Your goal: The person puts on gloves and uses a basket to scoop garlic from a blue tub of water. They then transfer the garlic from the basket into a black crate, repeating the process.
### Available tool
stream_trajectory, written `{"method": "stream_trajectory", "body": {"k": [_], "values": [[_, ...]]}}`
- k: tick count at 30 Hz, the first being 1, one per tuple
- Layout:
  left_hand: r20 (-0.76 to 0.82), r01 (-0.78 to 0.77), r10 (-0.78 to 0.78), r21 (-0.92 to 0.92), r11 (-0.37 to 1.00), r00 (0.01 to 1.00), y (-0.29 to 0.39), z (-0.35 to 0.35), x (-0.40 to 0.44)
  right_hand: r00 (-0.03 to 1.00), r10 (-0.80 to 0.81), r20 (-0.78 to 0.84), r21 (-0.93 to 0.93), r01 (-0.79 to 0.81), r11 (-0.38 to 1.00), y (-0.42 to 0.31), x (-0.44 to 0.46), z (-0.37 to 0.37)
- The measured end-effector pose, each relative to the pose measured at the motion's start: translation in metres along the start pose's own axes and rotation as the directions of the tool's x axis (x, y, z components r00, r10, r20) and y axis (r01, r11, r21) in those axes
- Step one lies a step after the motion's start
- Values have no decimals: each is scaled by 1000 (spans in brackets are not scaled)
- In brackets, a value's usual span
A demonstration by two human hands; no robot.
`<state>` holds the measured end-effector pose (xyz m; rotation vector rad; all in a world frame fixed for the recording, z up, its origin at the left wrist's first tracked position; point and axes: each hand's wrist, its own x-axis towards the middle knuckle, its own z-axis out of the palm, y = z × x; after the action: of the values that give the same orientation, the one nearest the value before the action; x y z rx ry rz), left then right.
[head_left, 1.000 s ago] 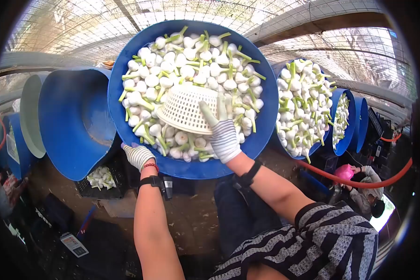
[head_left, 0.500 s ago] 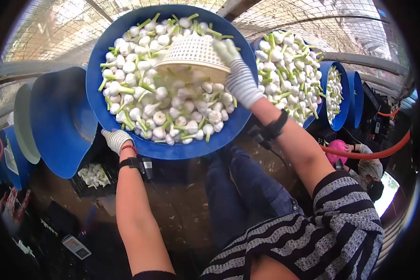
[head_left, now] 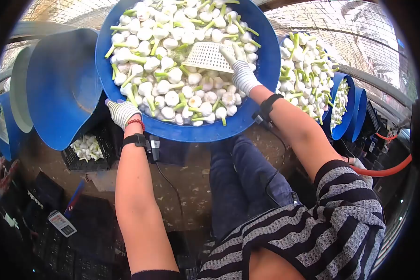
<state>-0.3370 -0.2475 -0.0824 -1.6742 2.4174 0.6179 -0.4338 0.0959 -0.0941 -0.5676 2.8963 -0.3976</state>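
Note:
A large round blue tub point(head_left: 182, 133) is full of white garlic bulbs point(head_left: 165, 86) with short green stems. My right hand point(head_left: 241, 70), in a striped glove, grips the rim side of a cream perforated basket point(head_left: 207, 57). The basket lies tilted among the bulbs, its slotted side up and its mouth toward me; its inside is hidden. My left hand point(head_left: 122, 112), also gloved, is closed on the tub's near left rim.
Another tub of garlic point(head_left: 303, 79) stands at the right, with smaller blue tubs beyond. At the left is a tilted blue tub point(head_left: 60, 88), above a black crate point(head_left: 105, 156) holding garlic. A red hose point(head_left: 387, 171) crosses at right, near a person's hand.
The basket tipped up and poured bulbs into the tub, then came lower among them. My right hand kept hold of it. My left hand stayed at the rim as the view shifted.

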Motion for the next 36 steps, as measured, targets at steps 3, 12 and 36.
{"method": "stream_trajectory", "body": {"k": [3,12,36], "values": [[1,0,0,-26,1000,1000,1,-4,-1,997,-48,68,-52,52,997,15,26,-17],[29,33,-31,-63,997,999,-5,-2,3,849,211,-485,342,-38,939,24,16,-94],[631,-116,613,-646,755,476,39,11,-252,894,-192,404,914,-385,132,-10,-88,-108]]}}
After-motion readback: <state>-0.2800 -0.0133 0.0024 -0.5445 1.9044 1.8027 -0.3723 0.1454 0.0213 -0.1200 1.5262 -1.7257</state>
